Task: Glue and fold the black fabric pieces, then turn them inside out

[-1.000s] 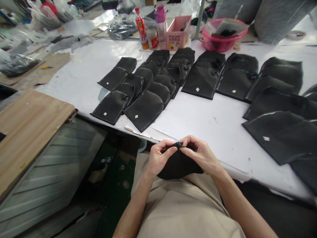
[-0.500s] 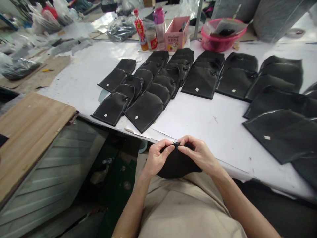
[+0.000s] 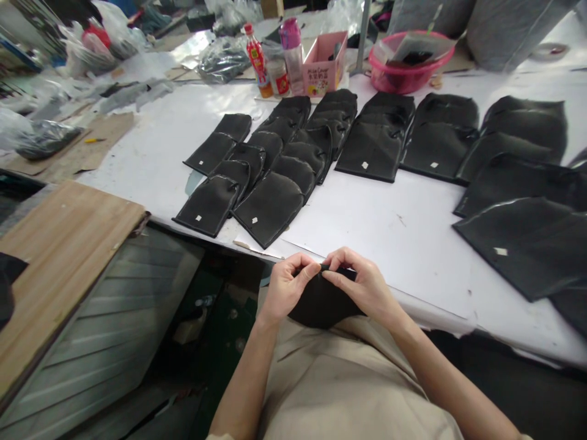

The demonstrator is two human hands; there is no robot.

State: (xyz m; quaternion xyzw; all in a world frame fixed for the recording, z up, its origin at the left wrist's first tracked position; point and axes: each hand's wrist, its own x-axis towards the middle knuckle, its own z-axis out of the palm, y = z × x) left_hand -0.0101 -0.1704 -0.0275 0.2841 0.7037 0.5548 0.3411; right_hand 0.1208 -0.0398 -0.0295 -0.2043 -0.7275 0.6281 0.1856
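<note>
A black sheet-like piece [image 3: 323, 302], leather or fabric, hangs down over my lap at the near edge of the table. My left hand [image 3: 291, 284] pinches its upper edge between thumb and fingers. Close beside it, my right hand [image 3: 358, 281] pinches the same edge, the fingertips of both hands almost touching. Part of the piece is hidden behind my hands. On the table beyond lie overlapping black pieces of similar material, such as one [image 3: 269, 205] with a small pale tag and a larger one [image 3: 523, 244] at the right.
The white-covered table [image 3: 367, 226] spreads out ahead. Along its back stand a red-capped bottle [image 3: 257, 58], a purple-lidded bottle [image 3: 292, 55], a pink box [image 3: 324, 67] and a pink basin [image 3: 408, 67]. To the left is a wooden board [image 3: 68, 244] on a cabinet.
Both hands have shifted slightly left along with the black piece and still pinch its edge. The view has tilted a little; the pieces on the table lie as before.
</note>
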